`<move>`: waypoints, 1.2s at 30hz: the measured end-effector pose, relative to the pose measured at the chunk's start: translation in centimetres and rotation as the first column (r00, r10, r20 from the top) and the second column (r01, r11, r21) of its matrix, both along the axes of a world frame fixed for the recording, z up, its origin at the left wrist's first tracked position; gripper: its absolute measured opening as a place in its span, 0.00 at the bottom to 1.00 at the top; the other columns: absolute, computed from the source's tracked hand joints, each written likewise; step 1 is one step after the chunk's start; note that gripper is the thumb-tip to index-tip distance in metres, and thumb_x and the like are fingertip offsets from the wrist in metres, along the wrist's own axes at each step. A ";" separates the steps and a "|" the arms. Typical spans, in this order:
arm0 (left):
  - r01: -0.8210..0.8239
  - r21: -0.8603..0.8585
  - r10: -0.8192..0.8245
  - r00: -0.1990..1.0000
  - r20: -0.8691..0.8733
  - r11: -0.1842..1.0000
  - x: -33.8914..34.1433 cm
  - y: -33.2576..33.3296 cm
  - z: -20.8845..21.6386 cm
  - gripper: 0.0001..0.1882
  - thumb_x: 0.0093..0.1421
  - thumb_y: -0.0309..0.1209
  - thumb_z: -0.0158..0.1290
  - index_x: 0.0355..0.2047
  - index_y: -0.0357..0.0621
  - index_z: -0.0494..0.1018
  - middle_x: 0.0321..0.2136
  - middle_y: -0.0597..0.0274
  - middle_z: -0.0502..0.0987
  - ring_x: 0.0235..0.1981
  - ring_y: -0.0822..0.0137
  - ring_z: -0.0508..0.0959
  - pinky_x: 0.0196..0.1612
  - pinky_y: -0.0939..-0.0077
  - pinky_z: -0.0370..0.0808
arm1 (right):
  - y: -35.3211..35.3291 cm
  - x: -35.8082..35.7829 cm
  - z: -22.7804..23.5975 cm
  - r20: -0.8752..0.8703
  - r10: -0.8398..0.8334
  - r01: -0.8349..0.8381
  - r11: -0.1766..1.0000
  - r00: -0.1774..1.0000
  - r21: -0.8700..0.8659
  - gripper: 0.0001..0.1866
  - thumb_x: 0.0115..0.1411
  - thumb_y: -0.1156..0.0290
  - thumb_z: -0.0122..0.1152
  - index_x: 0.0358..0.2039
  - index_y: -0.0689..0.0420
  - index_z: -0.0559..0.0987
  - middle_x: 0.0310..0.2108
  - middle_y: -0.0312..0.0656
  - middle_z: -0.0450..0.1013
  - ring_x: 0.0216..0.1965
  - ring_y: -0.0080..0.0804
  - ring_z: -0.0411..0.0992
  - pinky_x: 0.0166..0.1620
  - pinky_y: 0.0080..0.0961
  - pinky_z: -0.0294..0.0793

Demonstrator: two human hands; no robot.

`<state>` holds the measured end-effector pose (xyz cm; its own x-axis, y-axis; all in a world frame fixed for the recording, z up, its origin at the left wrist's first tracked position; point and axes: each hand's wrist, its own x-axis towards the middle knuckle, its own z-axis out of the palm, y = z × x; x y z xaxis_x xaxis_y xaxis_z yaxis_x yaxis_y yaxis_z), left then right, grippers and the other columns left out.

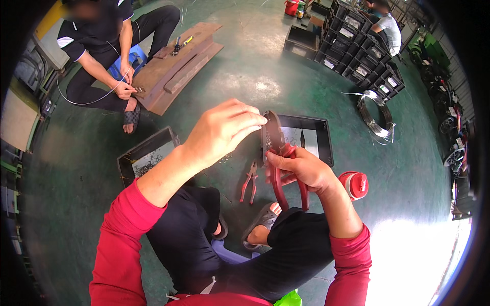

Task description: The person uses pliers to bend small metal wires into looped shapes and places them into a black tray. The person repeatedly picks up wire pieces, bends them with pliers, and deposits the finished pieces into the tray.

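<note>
Red-handled pliers (279, 168) are gripped by the right hand (301, 168), closed round the handles, above the black tray (321, 133). The left hand (222, 130) pinches a small piece at the pliers' head; it is too small to identify. The piece is best kept steady and squeezed evenly.

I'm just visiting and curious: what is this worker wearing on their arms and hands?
Both arms wear bright red long sleeves pushed up toward the elbows, leaving the forearms bare. The left hand and right hand are bare: no gloves, watch or rings visible.
</note>
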<state>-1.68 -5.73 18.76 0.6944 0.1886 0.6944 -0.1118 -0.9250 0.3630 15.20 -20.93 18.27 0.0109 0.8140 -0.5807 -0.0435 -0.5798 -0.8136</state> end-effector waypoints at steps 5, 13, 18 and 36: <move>-0.022 -0.478 0.014 1.000 -0.021 0.878 -0.2 -1.4 0.1 0.07 0.58 0.24 0.58 0.36 0.35 0.75 0.32 0.59 0.80 0.33 0.70 0.79 0.37 0.75 0.77 | -0.2 -0.6 -0.4 0.038 -0.065 0.063 0.996 0.997 0.064 0.20 0.64 0.53 0.55 0.39 0.61 0.76 0.33 0.40 0.76 0.35 0.30 0.76 0.43 0.29 0.74; -0.193 -0.630 -0.010 0.953 -0.304 0.752 -0.3 -1.0 -0.3 0.12 0.66 0.33 0.51 0.31 0.35 0.72 0.22 0.63 0.76 0.23 0.75 0.76 0.29 0.80 0.74 | -0.4 -1.4 -0.6 0.530 -0.081 -0.015 0.985 0.844 0.174 0.24 0.59 0.51 0.60 0.43 0.62 0.76 0.28 0.45 0.76 0.34 0.37 0.76 0.42 0.31 0.72; -0.244 -0.304 0.138 0.934 -0.329 0.921 -0.6 -0.3 -0.3 0.11 0.66 0.32 0.51 0.29 0.36 0.71 0.18 0.62 0.74 0.19 0.73 0.74 0.25 0.77 0.72 | -0.3 -1.2 -0.4 0.524 -0.021 -0.040 0.994 0.852 0.105 0.25 0.59 0.51 0.60 0.44 0.62 0.75 0.30 0.50 0.77 0.33 0.40 0.77 0.40 0.34 0.73; -0.171 -0.837 -0.206 0.926 -0.317 0.520 -0.5 -0.8 -0.6 0.22 0.70 0.43 0.43 0.26 0.39 0.71 0.20 0.69 0.71 0.21 0.78 0.71 0.26 0.81 0.71 | 0.2 -1.9 0.2 0.606 -0.078 0.037 0.996 0.791 0.080 0.26 0.59 0.50 0.59 0.41 0.63 0.74 0.34 0.58 0.76 0.41 0.55 0.75 0.44 0.41 0.72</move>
